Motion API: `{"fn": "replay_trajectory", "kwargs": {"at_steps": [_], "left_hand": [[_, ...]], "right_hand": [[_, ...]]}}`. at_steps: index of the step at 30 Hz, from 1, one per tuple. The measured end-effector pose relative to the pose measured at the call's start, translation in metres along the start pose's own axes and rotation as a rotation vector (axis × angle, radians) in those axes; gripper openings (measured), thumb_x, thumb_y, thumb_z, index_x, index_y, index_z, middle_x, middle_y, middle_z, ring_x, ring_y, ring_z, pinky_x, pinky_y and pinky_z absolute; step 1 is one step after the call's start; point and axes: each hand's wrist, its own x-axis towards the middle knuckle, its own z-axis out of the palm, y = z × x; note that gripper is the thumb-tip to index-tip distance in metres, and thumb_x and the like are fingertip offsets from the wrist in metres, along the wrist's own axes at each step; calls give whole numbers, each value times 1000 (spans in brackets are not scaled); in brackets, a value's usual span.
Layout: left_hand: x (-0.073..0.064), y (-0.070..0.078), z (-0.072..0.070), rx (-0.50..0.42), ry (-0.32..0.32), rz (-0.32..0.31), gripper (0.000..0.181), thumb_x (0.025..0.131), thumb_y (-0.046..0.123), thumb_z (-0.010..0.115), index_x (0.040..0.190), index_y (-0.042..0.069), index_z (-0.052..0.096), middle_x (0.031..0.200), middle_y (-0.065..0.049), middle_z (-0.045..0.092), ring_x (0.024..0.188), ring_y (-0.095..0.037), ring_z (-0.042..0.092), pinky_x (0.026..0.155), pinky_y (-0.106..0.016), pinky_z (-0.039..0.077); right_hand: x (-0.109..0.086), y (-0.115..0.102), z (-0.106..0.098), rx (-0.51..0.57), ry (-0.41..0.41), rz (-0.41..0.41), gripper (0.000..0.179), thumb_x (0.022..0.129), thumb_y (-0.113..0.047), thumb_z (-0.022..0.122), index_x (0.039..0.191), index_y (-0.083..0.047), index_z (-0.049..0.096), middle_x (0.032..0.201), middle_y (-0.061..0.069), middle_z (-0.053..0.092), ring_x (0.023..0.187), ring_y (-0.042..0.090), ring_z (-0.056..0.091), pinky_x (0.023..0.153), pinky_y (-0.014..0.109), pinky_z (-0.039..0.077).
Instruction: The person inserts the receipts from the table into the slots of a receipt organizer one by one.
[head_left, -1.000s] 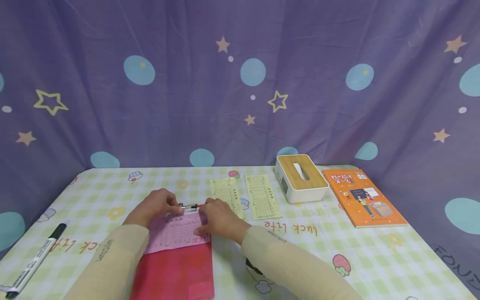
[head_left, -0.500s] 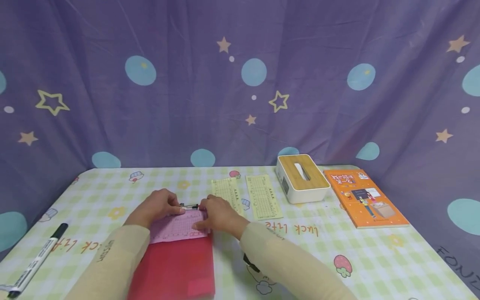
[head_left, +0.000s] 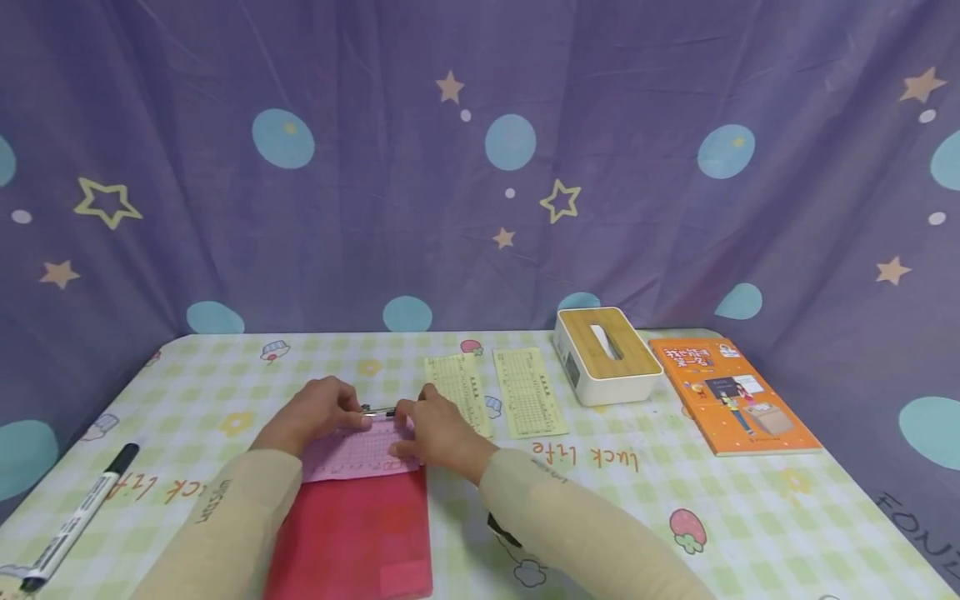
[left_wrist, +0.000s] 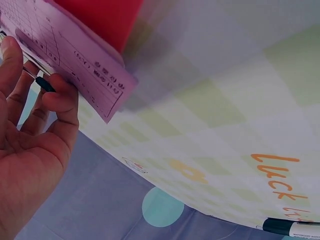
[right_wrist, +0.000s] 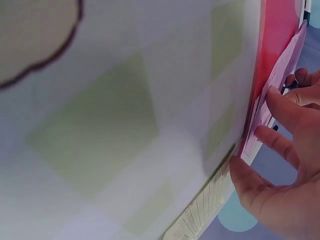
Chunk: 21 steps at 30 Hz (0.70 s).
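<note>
A pink printed slip (head_left: 356,450) lies across the upper part of a red clipboard (head_left: 352,533), its top edge at the metal clip (head_left: 380,412). My left hand (head_left: 318,412) pinches the clip's left part between thumb and fingers. In the left wrist view the clip's black end (left_wrist: 44,84) shows beside the fingers, and the slip's corner juts past the board. My right hand (head_left: 438,429) curls at the right end of the clip, its thumb on the slip. From the right wrist, the fingers (right_wrist: 280,107) hold the edge of the pink slip.
Two yellow printed slips (head_left: 528,392) lie behind my right hand. A white tissue box (head_left: 611,387) with a wooden lid and an orange book (head_left: 731,400) are at the back right. A marker (head_left: 78,521) lies at the left on the checked tablecloth (head_left: 600,500).
The pink slip has slid up toward the clip, baring more of the red board below it. Both hands have stayed at the clip, with small shifts of the right fingers.
</note>
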Motion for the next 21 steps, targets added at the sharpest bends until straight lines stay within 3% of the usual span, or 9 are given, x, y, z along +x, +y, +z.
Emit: {"fn": "replay_trajectory", "kwargs": {"at_steps": [12, 21], "left_hand": [[0, -1, 2, 11, 18, 19, 18, 85, 14, 83, 76, 6, 69, 74, -2, 61, 73, -19, 52, 69, -34, 42], [0, 0, 1, 23, 6, -10, 17, 86, 14, 82, 78, 6, 69, 76, -3, 61, 75, -19, 52, 71, -35, 42]], "right_hand": [[1, 6, 2, -49, 64, -75, 29, 90, -38, 79, 102, -18, 62, 88, -2, 49, 78, 13, 48, 72, 24, 44], [2, 4, -1, -34, 25, -61, 28, 89, -37, 79, 102, -17, 64, 89, -1, 50, 81, 14, 49, 74, 25, 44]]}}
